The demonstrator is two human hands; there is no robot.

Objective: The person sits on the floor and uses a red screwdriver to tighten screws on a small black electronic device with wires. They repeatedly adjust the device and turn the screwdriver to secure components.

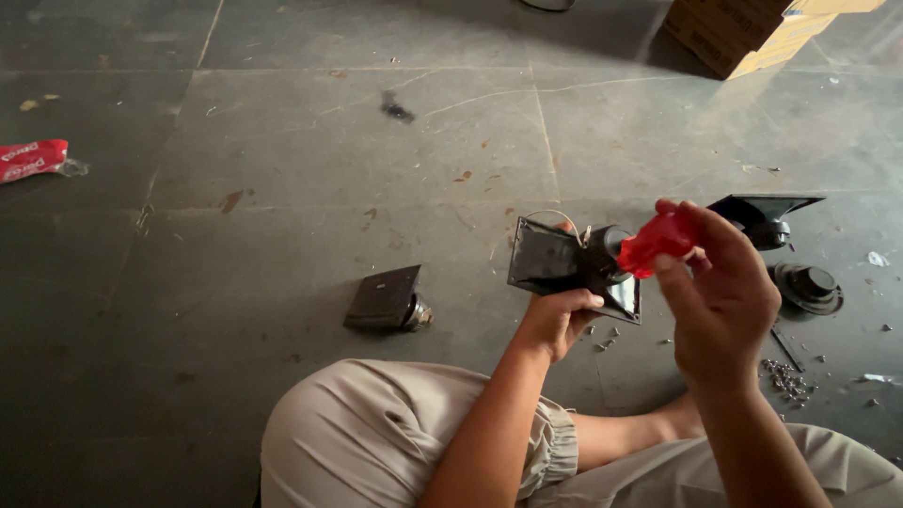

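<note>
Two hands up over floor: left hand grips black square speaker part, right hand pinches red piece against it. Red wrapper far left; yellow-brown carton top right.

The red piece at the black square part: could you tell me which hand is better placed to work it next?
Probably the right hand: its fingertips already pinch the red piece against the black square part, which the left hand holds from below.
</note>
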